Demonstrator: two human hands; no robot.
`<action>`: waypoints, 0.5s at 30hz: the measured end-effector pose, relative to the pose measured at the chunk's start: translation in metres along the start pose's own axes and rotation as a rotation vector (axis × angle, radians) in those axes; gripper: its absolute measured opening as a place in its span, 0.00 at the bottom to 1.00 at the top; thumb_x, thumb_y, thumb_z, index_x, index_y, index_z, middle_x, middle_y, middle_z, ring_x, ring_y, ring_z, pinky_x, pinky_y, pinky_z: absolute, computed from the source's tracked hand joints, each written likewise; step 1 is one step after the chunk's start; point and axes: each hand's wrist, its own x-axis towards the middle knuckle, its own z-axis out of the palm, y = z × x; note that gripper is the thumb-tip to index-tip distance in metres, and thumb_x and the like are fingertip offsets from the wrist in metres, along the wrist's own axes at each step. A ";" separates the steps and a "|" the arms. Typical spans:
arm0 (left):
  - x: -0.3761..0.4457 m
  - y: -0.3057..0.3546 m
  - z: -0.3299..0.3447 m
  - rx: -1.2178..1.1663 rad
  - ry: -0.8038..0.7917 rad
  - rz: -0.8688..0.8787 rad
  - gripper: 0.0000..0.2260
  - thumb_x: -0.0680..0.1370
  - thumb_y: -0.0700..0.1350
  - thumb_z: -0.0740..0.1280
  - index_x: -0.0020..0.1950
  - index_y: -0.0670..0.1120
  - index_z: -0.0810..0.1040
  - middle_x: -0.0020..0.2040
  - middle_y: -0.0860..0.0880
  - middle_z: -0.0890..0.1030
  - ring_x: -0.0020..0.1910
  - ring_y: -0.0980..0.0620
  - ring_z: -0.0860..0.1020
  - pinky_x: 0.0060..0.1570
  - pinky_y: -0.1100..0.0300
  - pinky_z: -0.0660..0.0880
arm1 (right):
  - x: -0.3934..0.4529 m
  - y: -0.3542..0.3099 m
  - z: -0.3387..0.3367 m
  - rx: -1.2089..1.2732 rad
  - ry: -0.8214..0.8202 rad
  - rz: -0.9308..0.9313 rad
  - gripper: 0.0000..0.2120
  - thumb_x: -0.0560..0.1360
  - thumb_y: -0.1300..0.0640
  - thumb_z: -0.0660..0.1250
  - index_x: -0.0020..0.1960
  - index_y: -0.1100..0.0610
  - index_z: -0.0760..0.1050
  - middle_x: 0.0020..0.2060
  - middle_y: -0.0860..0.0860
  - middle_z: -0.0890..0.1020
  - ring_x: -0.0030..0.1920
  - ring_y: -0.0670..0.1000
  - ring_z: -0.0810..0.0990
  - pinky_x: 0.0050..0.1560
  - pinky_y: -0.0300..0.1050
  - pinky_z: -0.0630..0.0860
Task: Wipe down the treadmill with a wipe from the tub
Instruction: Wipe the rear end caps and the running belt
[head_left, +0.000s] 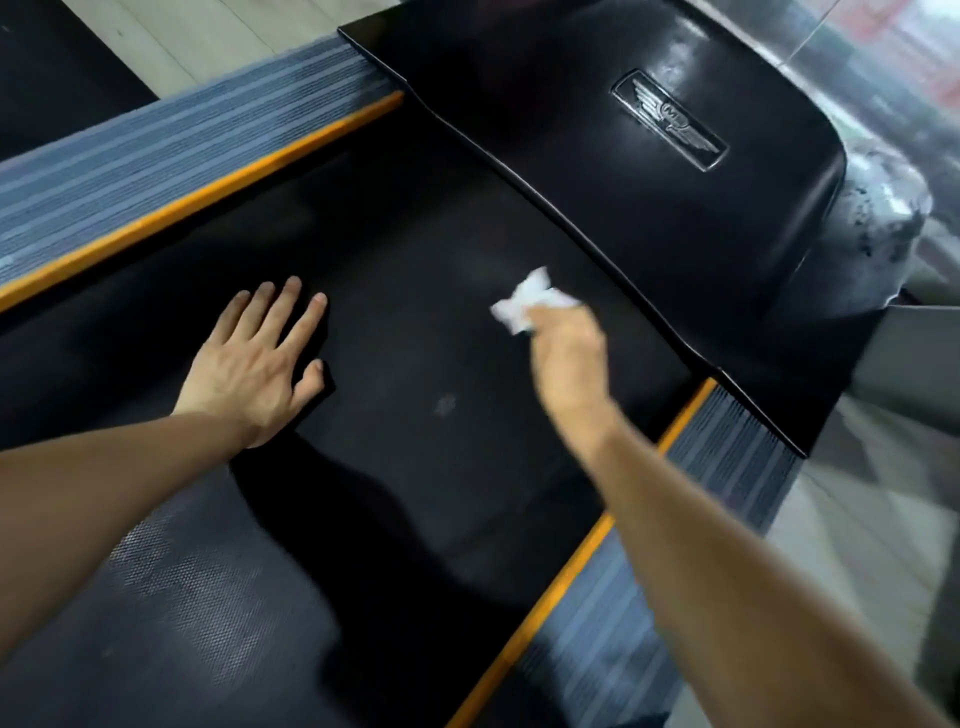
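Right hand (563, 345) is pinching the crumpled wipe (530, 301) on the belt (415, 322) near the motor cover (649, 171), left hand (254, 358) is bracing flat, fingers spread; overlapping, firm strokes advised.

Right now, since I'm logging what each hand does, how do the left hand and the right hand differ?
The left hand lies flat, fingers spread and straight, on the black treadmill belt; the right hand is curled around a crumpled white wipe. The left hand holds nothing; the right hand holds the wipe. The left hand sits nearer the left orange-edged side rail; the right, nearer the glossy motor cover. Both are bare and reach over the belt.
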 end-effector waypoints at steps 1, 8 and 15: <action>-0.002 0.005 -0.002 -0.004 0.012 -0.018 0.32 0.81 0.57 0.48 0.82 0.43 0.58 0.81 0.38 0.60 0.79 0.36 0.60 0.79 0.45 0.49 | -0.024 -0.022 0.014 0.012 -0.035 -0.174 0.04 0.76 0.61 0.69 0.44 0.57 0.82 0.40 0.46 0.80 0.43 0.43 0.77 0.48 0.32 0.72; -0.084 0.103 0.001 -0.172 -0.032 0.233 0.32 0.80 0.55 0.55 0.83 0.47 0.59 0.83 0.42 0.56 0.81 0.39 0.56 0.78 0.40 0.56 | -0.033 0.022 -0.010 -0.142 -0.076 -0.184 0.02 0.75 0.55 0.70 0.45 0.53 0.81 0.41 0.46 0.82 0.42 0.45 0.79 0.44 0.38 0.73; -0.097 0.119 0.004 -0.160 -0.089 0.140 0.33 0.80 0.57 0.55 0.84 0.49 0.53 0.84 0.46 0.52 0.83 0.44 0.50 0.79 0.40 0.53 | -0.033 0.005 -0.013 -0.088 -0.006 0.045 0.07 0.72 0.63 0.70 0.39 0.63 0.74 0.36 0.49 0.74 0.40 0.48 0.71 0.43 0.50 0.72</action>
